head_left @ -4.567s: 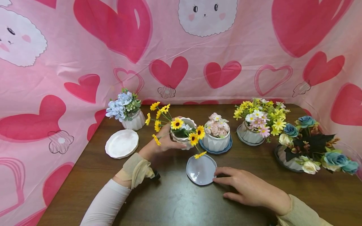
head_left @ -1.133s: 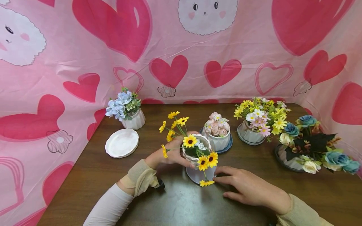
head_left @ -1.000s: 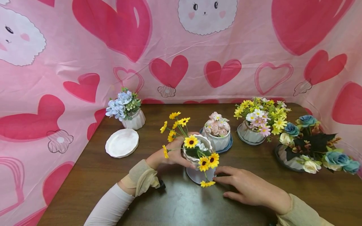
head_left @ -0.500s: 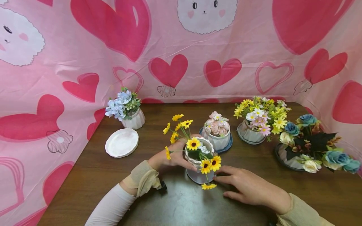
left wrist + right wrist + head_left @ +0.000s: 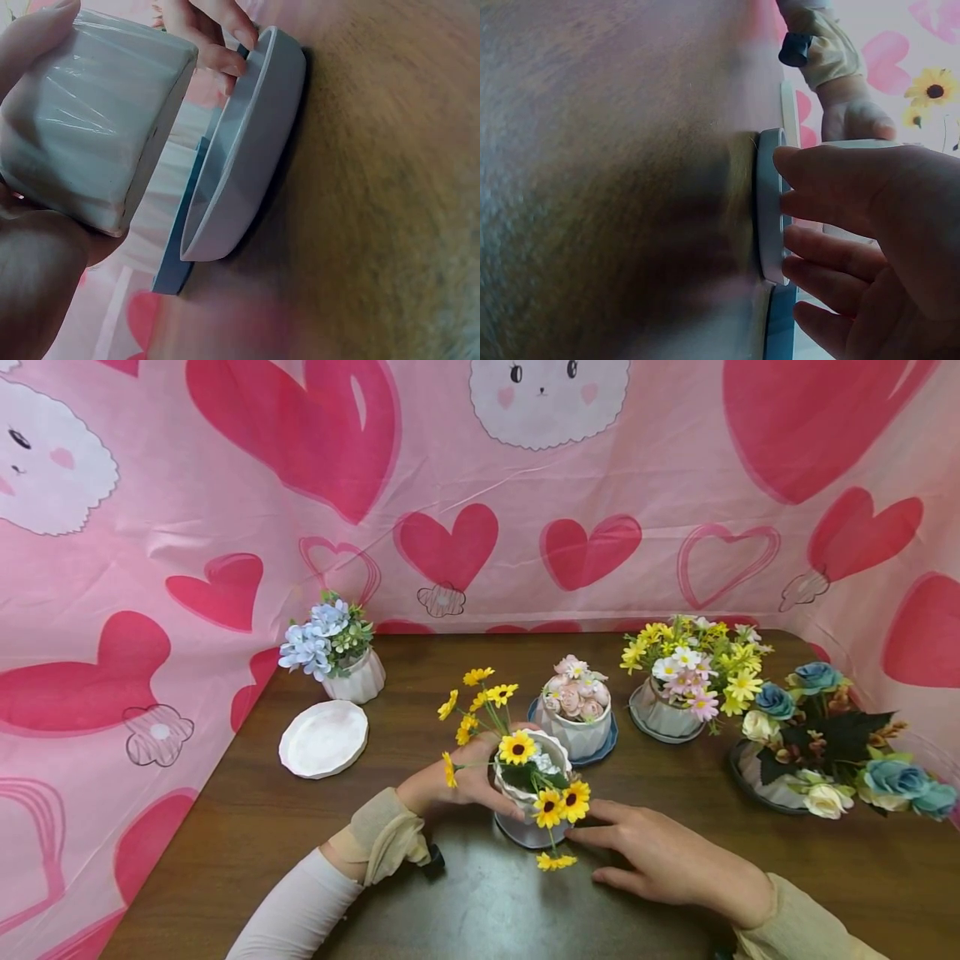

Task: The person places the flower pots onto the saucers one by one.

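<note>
Pot (image 5: pixel 97 120) held above the saucer (image 5: pixel 255 161)

If lowered off-centre, the pot could catch the saucer's rim and tip; the sprawling sunflowers (image 5: pixel 517 748), hanging past its lip, would probably worsen that. The left hand (image 5: pixel 476 775) has its fingers clamped round the pot, just clear of the saucer; the right hand (image 5: pixel 656 853), fingers apart at the saucer's edge, might get knocked. The pot looks pale, glossy, flat-based, with a scalloped lip.
</note>
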A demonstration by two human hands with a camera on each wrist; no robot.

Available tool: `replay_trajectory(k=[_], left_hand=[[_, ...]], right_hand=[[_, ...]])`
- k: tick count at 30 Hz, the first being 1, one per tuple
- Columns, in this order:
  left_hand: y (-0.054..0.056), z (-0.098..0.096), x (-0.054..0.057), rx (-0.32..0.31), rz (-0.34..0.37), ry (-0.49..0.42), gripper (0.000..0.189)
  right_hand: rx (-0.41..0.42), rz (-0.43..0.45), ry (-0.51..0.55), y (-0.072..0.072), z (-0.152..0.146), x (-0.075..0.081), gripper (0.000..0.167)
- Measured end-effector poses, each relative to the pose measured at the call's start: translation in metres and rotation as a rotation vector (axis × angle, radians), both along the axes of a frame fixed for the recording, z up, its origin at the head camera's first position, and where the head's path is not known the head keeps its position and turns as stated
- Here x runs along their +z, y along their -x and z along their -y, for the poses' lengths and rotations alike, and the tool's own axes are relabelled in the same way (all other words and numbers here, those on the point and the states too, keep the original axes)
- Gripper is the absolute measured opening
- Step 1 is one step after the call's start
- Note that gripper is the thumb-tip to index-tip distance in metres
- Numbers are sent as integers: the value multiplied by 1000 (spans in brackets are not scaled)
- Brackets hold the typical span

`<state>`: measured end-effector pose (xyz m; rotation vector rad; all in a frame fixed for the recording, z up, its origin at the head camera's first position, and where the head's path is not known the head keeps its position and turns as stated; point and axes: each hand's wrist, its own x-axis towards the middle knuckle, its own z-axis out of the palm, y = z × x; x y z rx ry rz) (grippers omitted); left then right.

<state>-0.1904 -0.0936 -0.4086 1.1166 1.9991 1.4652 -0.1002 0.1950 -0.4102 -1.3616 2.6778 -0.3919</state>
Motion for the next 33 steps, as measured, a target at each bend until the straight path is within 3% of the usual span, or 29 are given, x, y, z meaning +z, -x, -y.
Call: replay_trajectory(k=[8, 24, 33], left_hand=[[-2, 0, 0, 27, -16, 88, 98], [0, -2, -9, -29, 10, -15, 98], [-1, -3, -8, -1, -25, 49, 96]], right_hand=[[9, -33, 18, 1, -1, -2, 49], [13, -32, 14, 0, -1, -2, 49], [17, -46, 24, 1, 0, -3, 49]])
